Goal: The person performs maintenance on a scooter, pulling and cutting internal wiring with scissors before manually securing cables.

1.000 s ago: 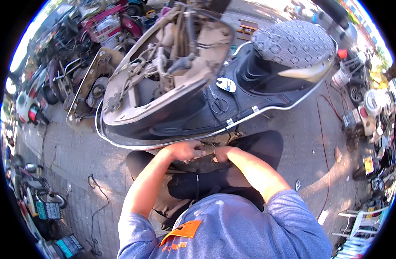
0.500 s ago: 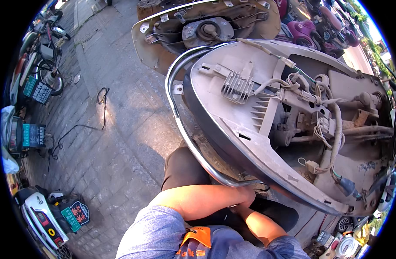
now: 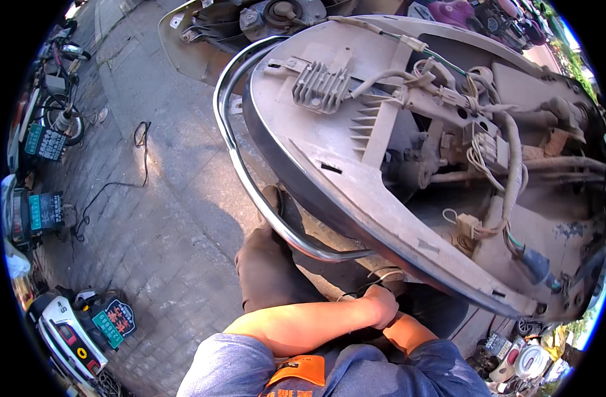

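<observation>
Close to my body, low in the picture, my left hand (image 3: 380, 307) is closed, with thin dark wires (image 3: 371, 283) looping out at its fingers. My right forearm (image 3: 408, 333) meets it from the right; my right hand is mostly hidden behind the left, so its fingers do not show. Just beyond my hands stands a dusty scooter front (image 3: 289, 126) without its cover, ringed by a bent chrome tube (image 3: 270, 215). On it sit a finned metal block (image 3: 320, 87), bundled wiring (image 3: 511, 152) and a pale connector (image 3: 467, 225).
A removed scooter front cover (image 3: 184, 49), inner side up, lies beyond the chrome tube. A black cable (image 3: 146, 155) snakes over the paving. Parked scooters (image 3: 65, 331) line the left side, and a purple scooter (image 3: 451, 14) stands far right. Assorted items (image 3: 531, 362) lie lower right.
The view has shifted, so the scooter front sits higher and further left. My hands have drawn away from the chrome tube's lower end, with the dark wires now more visible.
</observation>
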### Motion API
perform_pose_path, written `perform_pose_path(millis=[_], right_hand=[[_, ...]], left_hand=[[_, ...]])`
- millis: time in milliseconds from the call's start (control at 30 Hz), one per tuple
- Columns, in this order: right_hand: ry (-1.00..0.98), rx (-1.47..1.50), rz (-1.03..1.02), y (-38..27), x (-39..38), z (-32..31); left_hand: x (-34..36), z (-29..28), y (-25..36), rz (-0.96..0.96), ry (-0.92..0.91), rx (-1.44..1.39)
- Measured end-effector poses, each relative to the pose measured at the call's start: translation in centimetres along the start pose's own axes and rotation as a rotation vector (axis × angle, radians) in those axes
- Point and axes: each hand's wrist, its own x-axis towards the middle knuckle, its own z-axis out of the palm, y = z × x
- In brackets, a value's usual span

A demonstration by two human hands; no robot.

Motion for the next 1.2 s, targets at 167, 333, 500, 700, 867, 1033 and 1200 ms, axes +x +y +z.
perform_pose_path(millis=[167, 333, 500, 700, 867, 1033, 1200], right_hand=[[0.034, -0.178, -0.054, 4.1, -0.4, 1.6], [0.345, -0.321, -0.475, 6.1, -0.2, -1.0], [0.844, -0.270, -0.372, -0.6, -16.2, -5.7], [0.885, -0.427, -0.298, 5.7, -22.0, -9.4], [0.936, -0.316, -0.216, 10.8, -24.4, -14.4], [1.034, -0.154, -0.260, 13.9, -21.9, -17.8], [1.025, -0.113, -0.209, 13.4, -19.4, -20.0]], left_hand=[[0.9, 0.2, -0.5, 0.021, -0.064, 0.124], [1.1, 0.6, -2.6, -0.259, -0.026, 0.281], [1.6, 1.1, -3.4, -0.275, 0.182, 0.119], [2.8, 1.4, -2.4, -0.272, 0.383, 0.035], [4.2, 2.4, -1.7, -0.317, 0.461, 0.066], [4.7, 3.4, -2.4, -0.353, 0.445, 0.201], [5.6, 2.5, -2.3, -0.390, 0.323, 0.176]])
